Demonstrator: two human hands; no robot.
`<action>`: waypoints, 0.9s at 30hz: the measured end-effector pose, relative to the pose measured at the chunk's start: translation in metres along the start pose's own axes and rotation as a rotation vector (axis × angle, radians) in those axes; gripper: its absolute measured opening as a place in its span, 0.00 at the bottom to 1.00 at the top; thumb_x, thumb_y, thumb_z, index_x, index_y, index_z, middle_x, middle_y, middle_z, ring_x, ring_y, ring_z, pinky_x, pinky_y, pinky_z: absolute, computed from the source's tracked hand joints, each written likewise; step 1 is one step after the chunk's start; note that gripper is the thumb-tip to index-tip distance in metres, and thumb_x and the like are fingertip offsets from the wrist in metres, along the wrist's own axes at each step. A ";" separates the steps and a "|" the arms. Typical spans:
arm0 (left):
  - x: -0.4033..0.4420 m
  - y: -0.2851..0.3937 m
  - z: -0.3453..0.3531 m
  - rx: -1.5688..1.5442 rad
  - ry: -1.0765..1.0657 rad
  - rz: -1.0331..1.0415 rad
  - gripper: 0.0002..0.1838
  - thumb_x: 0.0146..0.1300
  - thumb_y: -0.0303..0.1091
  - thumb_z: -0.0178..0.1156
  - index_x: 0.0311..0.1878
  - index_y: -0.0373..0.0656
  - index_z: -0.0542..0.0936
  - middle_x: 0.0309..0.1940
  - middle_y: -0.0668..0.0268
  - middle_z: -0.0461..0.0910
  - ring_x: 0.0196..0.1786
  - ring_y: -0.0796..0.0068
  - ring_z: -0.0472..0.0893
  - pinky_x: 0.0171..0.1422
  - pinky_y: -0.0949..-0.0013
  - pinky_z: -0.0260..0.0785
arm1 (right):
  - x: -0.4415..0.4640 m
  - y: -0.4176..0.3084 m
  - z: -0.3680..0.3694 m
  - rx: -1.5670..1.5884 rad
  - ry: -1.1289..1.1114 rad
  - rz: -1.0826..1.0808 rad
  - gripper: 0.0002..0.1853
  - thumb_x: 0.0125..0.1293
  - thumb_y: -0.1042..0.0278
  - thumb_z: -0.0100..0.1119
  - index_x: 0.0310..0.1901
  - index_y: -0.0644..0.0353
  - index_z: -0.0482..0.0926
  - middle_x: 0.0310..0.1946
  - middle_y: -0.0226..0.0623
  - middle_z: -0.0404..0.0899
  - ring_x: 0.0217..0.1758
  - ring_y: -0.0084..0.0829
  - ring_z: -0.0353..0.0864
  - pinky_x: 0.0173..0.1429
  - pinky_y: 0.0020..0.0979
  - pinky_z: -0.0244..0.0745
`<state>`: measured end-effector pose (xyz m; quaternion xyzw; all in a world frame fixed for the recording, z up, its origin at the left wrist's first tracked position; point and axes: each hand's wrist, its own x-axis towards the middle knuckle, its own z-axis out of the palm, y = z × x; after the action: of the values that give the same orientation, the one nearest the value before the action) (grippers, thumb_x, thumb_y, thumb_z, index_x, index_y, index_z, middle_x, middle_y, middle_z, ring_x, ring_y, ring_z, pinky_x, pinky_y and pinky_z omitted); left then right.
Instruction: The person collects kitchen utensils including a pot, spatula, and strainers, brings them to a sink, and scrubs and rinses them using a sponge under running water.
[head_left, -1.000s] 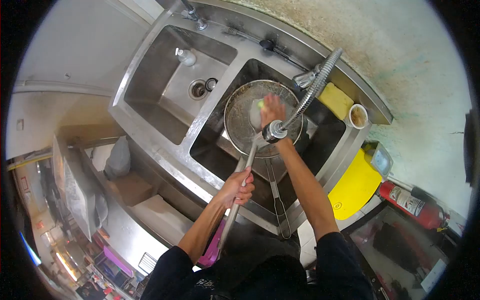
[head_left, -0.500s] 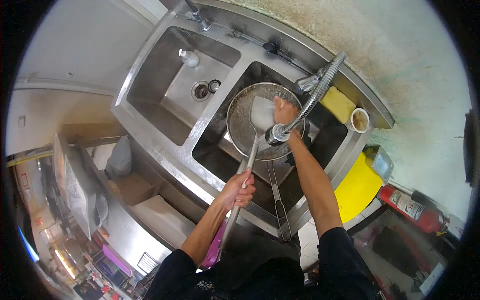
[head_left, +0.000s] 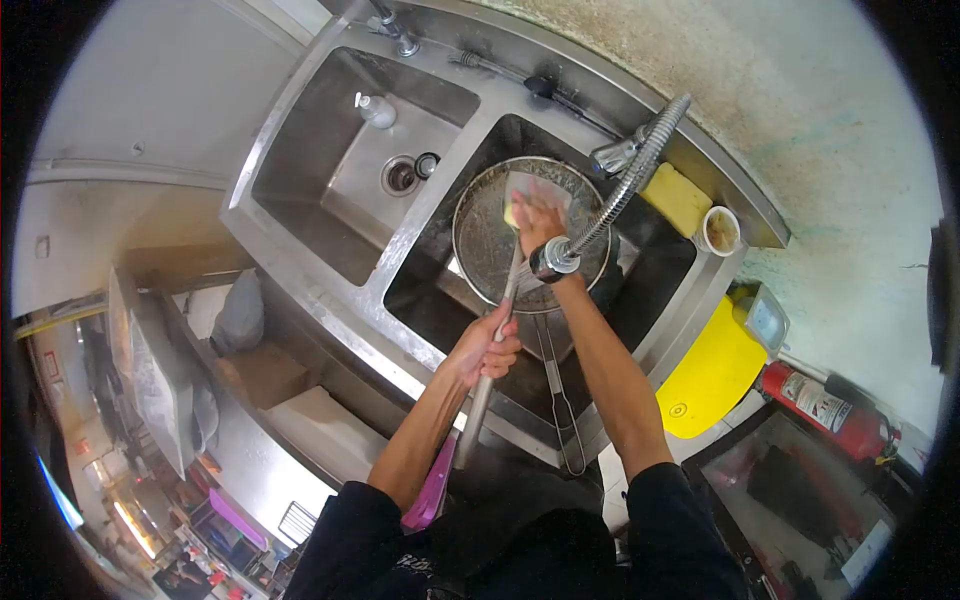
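Note:
My left hand [head_left: 484, 347] is wrapped round the long handle [head_left: 478, 405] of a metal wok spatula, whose broad blade [head_left: 528, 182] lies over a large round metal strainer or pan [head_left: 478, 262] in the right sink basin. On that blade my right hand [head_left: 540, 218] presses down with a yellow sponge [head_left: 511, 215], mostly hidden under the fingers. Just above my right wrist hangs the sprayer head [head_left: 555, 260] of the coiled faucet hose [head_left: 640, 180]. A long wire handle [head_left: 556, 385] reaches from the basin over its front edge.
The left basin [head_left: 300, 165] has a soap pump bottle [head_left: 377, 111] and a drain. On the right ledge sit a yellow sponge block [head_left: 676, 200] and a white cup [head_left: 720, 231]. A yellow lid-like object [head_left: 710, 375] and a fire extinguisher [head_left: 825, 410] stand to the right.
My right hand has moved left on the spatula blade, and the yellow sponge now shows at its fingers. My left hand has kept its hold on the handle, shifting slightly.

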<state>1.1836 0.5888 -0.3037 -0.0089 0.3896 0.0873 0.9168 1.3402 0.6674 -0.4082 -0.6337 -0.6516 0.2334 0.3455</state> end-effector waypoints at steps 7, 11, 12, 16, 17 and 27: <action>0.032 0.019 -0.013 -0.041 -0.010 0.114 0.29 0.62 0.68 0.37 0.20 0.52 0.63 0.07 0.79 0.52 0.05 0.88 0.49 0.05 0.81 0.40 | -0.056 -0.083 -0.021 0.689 -0.002 0.423 0.14 0.65 0.61 0.51 0.45 0.61 0.77 0.52 0.47 0.73 0.58 0.43 0.67 0.61 0.39 0.61; 0.045 0.008 -0.010 -0.151 -0.157 0.016 0.31 0.64 0.67 0.34 0.19 0.51 0.63 0.05 0.78 0.52 0.04 0.88 0.49 0.04 0.82 0.42 | -0.064 -0.014 0.029 0.674 0.228 0.504 0.20 0.65 0.58 0.53 0.54 0.58 0.71 0.47 0.40 0.77 0.36 0.29 0.75 0.38 0.27 0.71; 0.046 0.008 -0.003 -0.081 -0.166 0.079 0.30 0.65 0.66 0.34 0.20 0.50 0.63 0.06 0.77 0.53 0.04 0.88 0.49 0.04 0.81 0.41 | -0.052 -0.005 0.027 0.645 0.335 0.433 0.22 0.65 0.57 0.53 0.58 0.57 0.69 0.47 0.39 0.77 0.31 0.26 0.75 0.32 0.23 0.72; 0.055 0.005 -0.003 -0.005 -0.133 0.179 0.25 0.68 0.58 0.38 0.25 0.47 0.67 0.09 0.74 0.60 0.06 0.83 0.57 0.09 0.79 0.54 | -0.025 -0.007 -0.005 1.623 -0.017 0.947 0.15 0.59 0.52 0.61 0.37 0.51 0.70 0.26 0.29 0.75 0.18 0.21 0.68 0.20 0.22 0.63; 0.057 0.004 -0.002 -0.007 -0.132 0.188 0.25 0.68 0.58 0.38 0.25 0.47 0.67 0.09 0.74 0.60 0.06 0.83 0.57 0.09 0.79 0.54 | -0.027 -0.005 -0.001 1.602 -0.049 0.839 0.16 0.58 0.50 0.63 0.29 0.49 0.69 0.20 0.25 0.72 0.15 0.20 0.66 0.18 0.23 0.60; 0.095 0.096 0.037 0.070 0.166 0.559 0.12 0.61 0.39 0.52 0.38 0.39 0.74 0.31 0.58 0.77 0.31 0.65 0.80 0.31 0.66 0.72 | -0.011 -0.039 -0.027 0.040 0.080 -0.067 0.13 0.63 0.62 0.50 0.41 0.64 0.73 0.32 0.46 0.75 0.40 0.49 0.72 0.46 0.43 0.67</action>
<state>1.2579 0.7013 -0.3409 0.1231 0.4533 0.3219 0.8220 1.3334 0.6500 -0.3632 -0.6133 -0.6535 0.2091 0.3913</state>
